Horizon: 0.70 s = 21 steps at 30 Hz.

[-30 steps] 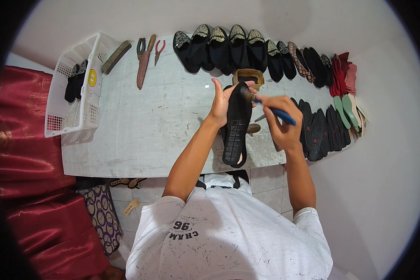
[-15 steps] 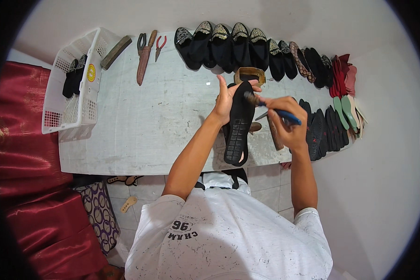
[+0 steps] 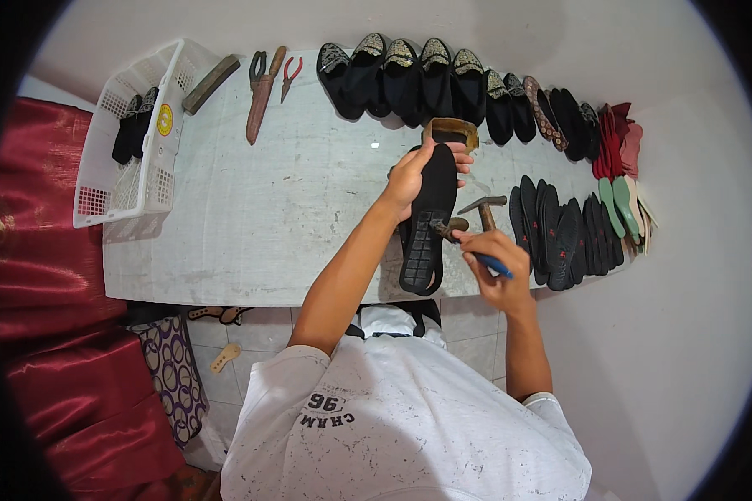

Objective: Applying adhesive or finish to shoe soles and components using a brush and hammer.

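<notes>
A black shoe is held over the table with its underside facing up, the toe end pointing away and the gridded heel part near me. My left hand is closed around its toe half, thumb along the left edge and fingertips showing beyond the right edge. Gripped in my right hand is a blue-handled brush, whose dark bristles touch the sole where the grid pattern begins. Just beyond that hand, a hammer lies on the table, its handle partly covered. An amber open container sits past the toe.
Black slippers with patterned uppers line the table's far edge. Black soles and green pieces lie at the right. To the left are a white basket holding shoes, a whetstone-like block, a sheathed knife and red pliers.
The brush has travelled from the sole's forefoot toward me, to the gridded part. My left thumb has come down against the shoe. My right hand has lowered, uncovering the hammer head.
</notes>
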### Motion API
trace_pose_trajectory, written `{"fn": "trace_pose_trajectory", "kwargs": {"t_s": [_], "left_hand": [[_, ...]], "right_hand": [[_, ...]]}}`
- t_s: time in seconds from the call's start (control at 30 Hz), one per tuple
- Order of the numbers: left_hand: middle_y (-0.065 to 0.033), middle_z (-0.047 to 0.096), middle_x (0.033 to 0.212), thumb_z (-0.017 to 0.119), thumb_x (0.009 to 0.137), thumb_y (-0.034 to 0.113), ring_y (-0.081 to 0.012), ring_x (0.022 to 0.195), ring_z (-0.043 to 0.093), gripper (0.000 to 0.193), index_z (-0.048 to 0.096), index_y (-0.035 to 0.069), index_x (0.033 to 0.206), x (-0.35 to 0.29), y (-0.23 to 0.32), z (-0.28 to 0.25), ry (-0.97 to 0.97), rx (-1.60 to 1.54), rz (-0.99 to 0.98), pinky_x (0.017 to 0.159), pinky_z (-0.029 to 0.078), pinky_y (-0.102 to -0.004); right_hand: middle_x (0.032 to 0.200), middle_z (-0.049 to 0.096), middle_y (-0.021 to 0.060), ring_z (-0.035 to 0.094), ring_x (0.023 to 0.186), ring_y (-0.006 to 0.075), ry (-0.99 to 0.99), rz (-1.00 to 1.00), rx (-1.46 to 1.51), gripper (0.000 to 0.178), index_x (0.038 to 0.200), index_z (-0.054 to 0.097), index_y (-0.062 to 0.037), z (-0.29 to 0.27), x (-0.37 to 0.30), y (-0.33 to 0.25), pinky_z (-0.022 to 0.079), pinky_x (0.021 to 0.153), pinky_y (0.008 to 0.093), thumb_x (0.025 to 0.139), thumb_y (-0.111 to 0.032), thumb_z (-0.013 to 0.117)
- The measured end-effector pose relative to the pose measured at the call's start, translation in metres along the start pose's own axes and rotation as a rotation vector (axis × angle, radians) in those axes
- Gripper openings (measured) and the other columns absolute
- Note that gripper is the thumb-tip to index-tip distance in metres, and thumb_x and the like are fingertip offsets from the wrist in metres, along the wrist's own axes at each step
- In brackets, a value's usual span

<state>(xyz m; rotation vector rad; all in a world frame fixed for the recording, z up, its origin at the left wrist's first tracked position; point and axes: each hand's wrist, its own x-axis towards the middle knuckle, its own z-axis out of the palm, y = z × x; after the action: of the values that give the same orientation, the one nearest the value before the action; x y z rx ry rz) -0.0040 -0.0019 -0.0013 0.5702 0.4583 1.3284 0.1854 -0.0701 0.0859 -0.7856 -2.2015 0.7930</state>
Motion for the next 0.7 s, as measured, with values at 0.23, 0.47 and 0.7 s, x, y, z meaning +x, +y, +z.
{"fn": "trace_pose_trajectory", "kwargs": {"t_s": [0.23, 0.47, 0.7], "left_hand": [[-0.0162, 0.06, 0.115, 0.029, 0.103, 0.045, -0.0218, 0.102, 0.06, 0.06, 0.046, -0.005, 0.131, 0.002, 0.002, 0.003, -0.004, -0.026, 0.028, 0.09, 0.053, -0.0377], [-0.0153, 0.062, 0.108, 0.038, 0.102, 0.042, -0.0214, 0.1, 0.061, 0.056, 0.05, -0.007, 0.127, 0.0, 0.002, 0.009, 0.062, 0.042, 0.043, 0.088, 0.055, -0.0381], [-0.015, 0.062, 0.108, 0.038, 0.102, 0.042, -0.0217, 0.1, 0.061, 0.056, 0.05, -0.007, 0.126, -0.002, -0.001, 0.008, 0.11, -0.002, 0.043, 0.088, 0.055, -0.039]], "right_hand": [[0.104, 0.065, 0.0144, 0.067, 0.102, 0.0294, 0.236, -0.181, -0.037, 0.024, 0.096, 0.065, 0.0016, 0.003, 0.035, 0.013, 0.054, 0.084, 0.0336, 0.075, 0.014, 0.066], [0.109, 0.065, 0.0156, 0.066, 0.105, 0.0313, 0.214, -0.029, -0.067, 0.025, 0.095, 0.066, -0.0001, 0.023, -0.021, 0.017, 0.054, 0.083, 0.0343, 0.075, 0.014, 0.066], [0.106, 0.065, 0.0165, 0.068, 0.096, 0.0291, 0.016, -0.005, 0.075, 0.024, 0.096, 0.066, -0.0007, 0.003, -0.056, 0.007, 0.055, 0.075, 0.0336, 0.074, 0.011, 0.068]]}}
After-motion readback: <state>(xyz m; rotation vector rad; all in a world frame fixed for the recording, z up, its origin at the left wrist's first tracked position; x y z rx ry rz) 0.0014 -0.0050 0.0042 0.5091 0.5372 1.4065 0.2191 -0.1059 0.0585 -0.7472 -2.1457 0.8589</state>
